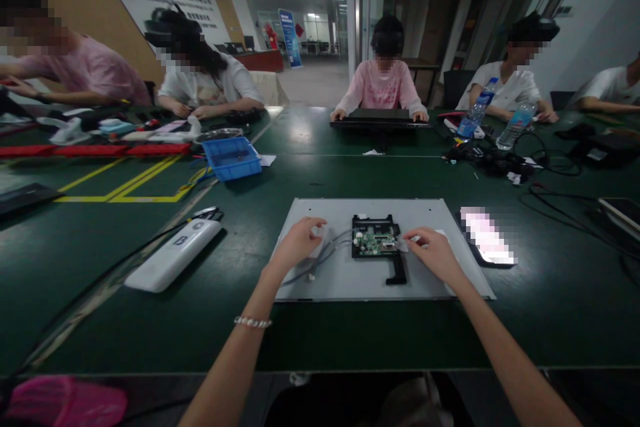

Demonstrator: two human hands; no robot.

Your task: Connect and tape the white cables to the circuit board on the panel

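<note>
A grey metal panel (345, 280) lies flat on the green table in front of me. A small green circuit board (374, 240) in a black bracket sits near its middle. My left hand (299, 243) rests on the panel left of the board, fingers curled over a pale piece where grey cables (325, 259) run toward the board. My right hand (431, 248) is at the board's right edge, fingertips pinched on a small flat piece I cannot make out.
A white device (173, 255) with a cable lies to the left, a phone (487, 238) to the right. A blue tray (231, 157) sits further left. Several other people work across the table, with a laptop (375, 119), water bottles (475, 110) and tangled cables (500, 160).
</note>
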